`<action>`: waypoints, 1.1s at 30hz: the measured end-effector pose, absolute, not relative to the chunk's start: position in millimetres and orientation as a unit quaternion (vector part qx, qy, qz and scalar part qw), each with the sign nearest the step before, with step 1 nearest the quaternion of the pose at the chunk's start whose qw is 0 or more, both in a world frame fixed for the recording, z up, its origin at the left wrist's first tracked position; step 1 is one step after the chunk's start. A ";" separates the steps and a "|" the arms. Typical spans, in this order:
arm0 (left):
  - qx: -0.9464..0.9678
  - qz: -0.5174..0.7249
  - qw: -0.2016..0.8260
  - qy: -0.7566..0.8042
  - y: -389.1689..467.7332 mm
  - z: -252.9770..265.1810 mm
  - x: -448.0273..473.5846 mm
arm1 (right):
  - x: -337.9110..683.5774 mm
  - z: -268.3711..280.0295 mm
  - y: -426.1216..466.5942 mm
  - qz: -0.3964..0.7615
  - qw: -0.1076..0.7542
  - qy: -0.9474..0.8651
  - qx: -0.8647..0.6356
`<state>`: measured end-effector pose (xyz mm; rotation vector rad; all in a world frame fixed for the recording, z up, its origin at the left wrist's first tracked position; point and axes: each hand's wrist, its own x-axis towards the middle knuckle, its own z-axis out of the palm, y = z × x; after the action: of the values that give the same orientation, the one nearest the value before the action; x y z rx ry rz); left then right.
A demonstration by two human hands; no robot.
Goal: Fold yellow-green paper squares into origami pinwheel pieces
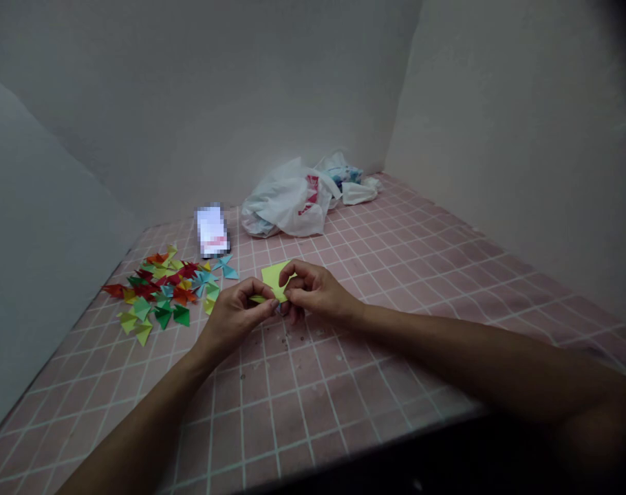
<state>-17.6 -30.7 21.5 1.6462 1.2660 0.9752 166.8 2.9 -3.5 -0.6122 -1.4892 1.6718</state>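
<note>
A piece of yellow paper is held up between both hands, a little above the tiled surface. My left hand pinches its lower left part between thumb and fingers. On the right side, my right hand grips the same sheet with thumb and curled fingers. The fingers hide part of the paper, so I cannot tell how it is folded. To the left of my left hand lies a loose pile of folded paper pieces in red, orange, yellow, green and light blue.
Behind the pile a phone with a lit, blurred screen leans upright. White plastic bags with red print lie crumpled at the back. Pale walls enclose the pink tiled surface, whose dark front edge is at the bottom right.
</note>
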 end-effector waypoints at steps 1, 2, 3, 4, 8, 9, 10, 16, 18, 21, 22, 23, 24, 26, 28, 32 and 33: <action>0.654 0.387 0.410 0.505 -30.8 22.1 -17.4 | 167.0 -3.1 2.7 0.661 0.397 -0.588 -0.243; 0.653 0.388 0.407 0.507 -30.8 22.7 -17.3 | 167.1 -2.7 2.4 0.662 0.396 -0.588 -0.244; 0.653 0.389 0.404 0.509 -30.9 23.2 -17.2 | 167.1 -2.5 2.2 0.662 0.395 -0.588 -0.245; 0.651 0.390 0.402 0.512 -31.0 23.5 -17.1 | 167.1 -2.4 2.0 0.662 0.396 -0.586 -0.245; 0.645 0.390 0.402 0.519 -32.0 24.2 -16.1 | 166.1 -3.0 1.4 0.666 0.402 -0.580 -0.243; 0.644 0.390 0.403 0.520 -32.3 24.3 -15.7 | 165.8 -3.3 1.4 0.666 0.403 -0.580 -0.241; 0.644 0.391 0.404 0.519 -32.6 24.5 -15.4 | 165.6 -3.6 1.3 0.666 0.404 -0.579 -0.241; 0.634 0.396 0.410 0.523 -31.6 24.2 -16.2 | 167.5 -4.7 3.1 0.679 0.388 -0.579 -0.232; 0.623 0.406 0.421 0.520 -30.6 23.8 -17.3 | 169.0 -4.1 4.2 0.686 0.382 -0.577 -0.223; 0.609 0.416 0.431 0.520 -29.7 23.5 -18.7 | 170.5 -3.0 4.9 0.687 0.369 -0.585 -0.222; 0.607 0.416 0.433 0.520 -29.6 23.4 -18.9 | 170.5 -2.9 4.8 0.685 0.364 -0.590 -0.224; 0.607 0.415 0.434 0.521 -29.6 23.4 -19.1 | 170.3 -3.0 4.6 0.681 0.361 -0.594 -0.228; 0.608 0.414 0.433 0.522 -29.7 23.2 -19.1 | 170.0 -3.3 4.4 0.678 0.361 -0.597 -0.234; 0.610 0.411 0.431 0.522 -29.9 22.8 -19.1 | 169.1 -4.6 3.9 0.674 0.361 -0.597 -0.244; 0.614 0.410 0.425 0.524 -30.3 21.9 -19.1 | 168.2 -6.5 3.5 0.674 0.356 -0.598 -0.250; 0.625 0.406 0.404 0.531 -30.9 19.6 -19.1 | 166.1 -10.5 2.1 0.703 0.329 -0.575 -0.258; 0.627 0.404 0.400 0.533 -30.9 19.1 -19.1 | 165.3 -11.3 1.5 0.713 0.326 -0.564 -0.260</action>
<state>-19.1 -30.9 19.1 1.5863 1.3484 1.0229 165.3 1.5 -11.3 -0.6804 -1.4792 1.8676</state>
